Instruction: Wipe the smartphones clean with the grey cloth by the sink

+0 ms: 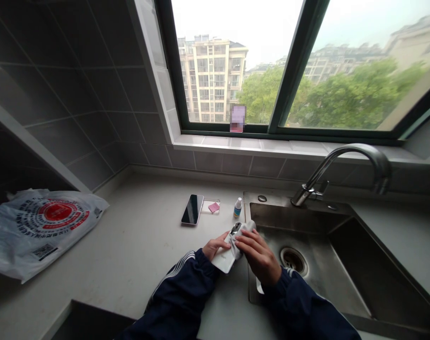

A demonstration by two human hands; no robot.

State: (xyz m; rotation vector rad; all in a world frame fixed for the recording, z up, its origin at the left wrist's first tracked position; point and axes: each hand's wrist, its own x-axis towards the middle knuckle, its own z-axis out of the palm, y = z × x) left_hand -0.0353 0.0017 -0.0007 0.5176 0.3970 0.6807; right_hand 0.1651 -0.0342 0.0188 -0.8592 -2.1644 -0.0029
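My left hand [215,245] is closed around the edge of a white smartphone [223,261], tilted with its back and camera bump facing up. In my right hand [260,254] is a thin whitish cloth [249,225], pressed by the fingers onto the upper part of the phone's back. Part of the cloth is hidden beneath those fingers. Just beyond the hands a small white spray bottle [237,208] with a blue label stands upright. A second, dark-screened phone [193,209] lies flat on the counter, beside a clear phone case [211,212] with a pink piece [213,207] on it.
To the right is a steel sink [317,250] with a curved chrome faucet [346,153]. A white plastic bag [45,226] with red print rests on the pale counter [130,241] at the left. Behind the counter a window sill [250,143] runs under a dark-framed window.
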